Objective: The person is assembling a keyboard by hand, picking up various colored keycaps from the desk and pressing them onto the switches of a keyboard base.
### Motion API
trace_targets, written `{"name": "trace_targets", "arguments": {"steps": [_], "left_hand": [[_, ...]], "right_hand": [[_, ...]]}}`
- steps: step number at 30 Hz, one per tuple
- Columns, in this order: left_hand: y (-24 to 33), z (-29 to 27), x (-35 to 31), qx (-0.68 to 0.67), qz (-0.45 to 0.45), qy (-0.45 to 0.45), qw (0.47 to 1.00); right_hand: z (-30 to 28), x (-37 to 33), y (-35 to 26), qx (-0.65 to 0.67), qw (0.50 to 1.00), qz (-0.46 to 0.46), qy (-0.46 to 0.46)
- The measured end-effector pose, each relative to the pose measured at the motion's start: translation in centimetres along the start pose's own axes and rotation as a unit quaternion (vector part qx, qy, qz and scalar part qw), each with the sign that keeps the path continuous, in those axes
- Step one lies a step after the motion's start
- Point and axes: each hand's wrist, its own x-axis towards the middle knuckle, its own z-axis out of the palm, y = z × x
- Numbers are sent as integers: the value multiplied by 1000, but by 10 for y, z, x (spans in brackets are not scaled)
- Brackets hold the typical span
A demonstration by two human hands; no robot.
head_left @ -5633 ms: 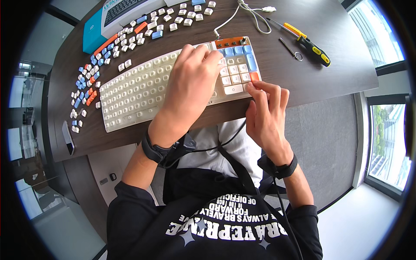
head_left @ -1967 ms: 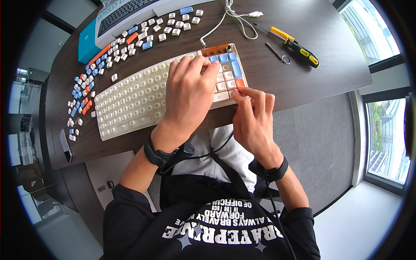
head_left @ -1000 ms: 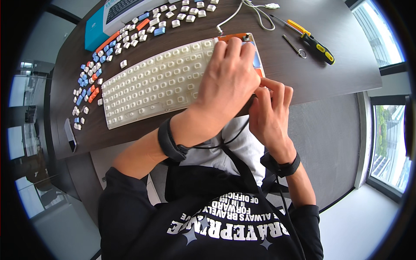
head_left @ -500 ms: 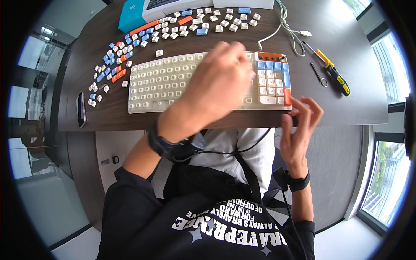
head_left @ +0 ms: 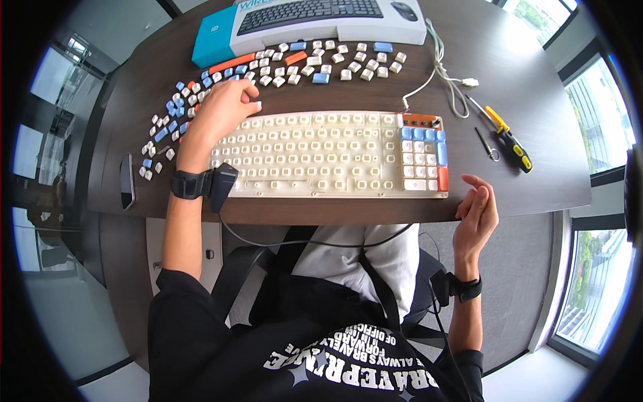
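My left hand (head_left: 226,110) is over the far left edge of the white keyboard (head_left: 301,155), its fingers pinched at a white keycap (head_left: 257,106) just beyond the frame. Most of the keyboard shows bare switch positions. At its right end, blue keycaps (head_left: 418,135), white keycaps (head_left: 418,159) and an orange keycap (head_left: 443,179) are seated in the number pad. Off the keyboard's near right corner, my right hand (head_left: 477,218) hangs by the table edge, fingers loosely bent and apart, with nothing visible in them.
Loose white, blue and orange keycaps (head_left: 321,78) spread along the back and left of the dark table (head_left: 536,194). Behind them stands a keyboard box (head_left: 288,33). A coiled cable (head_left: 439,67), a yellow-black screwdriver (head_left: 512,144) and a slim tool (head_left: 486,144) lie right; a phone (head_left: 127,181) lies left.
My left hand has moved from the keyboard's right-middle area to the lone keycap beyond its far left. My right hand has drawn slightly away from the near right corner, its fingers more curled.
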Motion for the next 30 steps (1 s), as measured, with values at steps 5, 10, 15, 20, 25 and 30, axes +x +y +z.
{"name": "trace_targets", "arguments": {"steps": [5, 10, 15, 20, 25, 30], "left_hand": [[-3, 8, 2, 4, -9, -16, 1000], [33, 3, -11, -15, 14, 37, 999], [110, 11, -40, -106, 128, 53, 985], [164, 31, -53, -189, 185, 48, 963], [195, 64, -51, -184, 234, 61, 953], [211, 88, -46, -163, 265, 93, 946]], "right_hand": [[-3, 3, -4, 116, 991, 63, -33], [-4, 7, -4, 164, 986, 19, -28], [-20, 6, 2, 96, 986, 44, -132], [-13, 16, -8, 162, 971, 137, -112], [-16, 18, -12, 129, 971, 144, -143], [-19, 17, -12, 102, 971, 127, -178]]}}
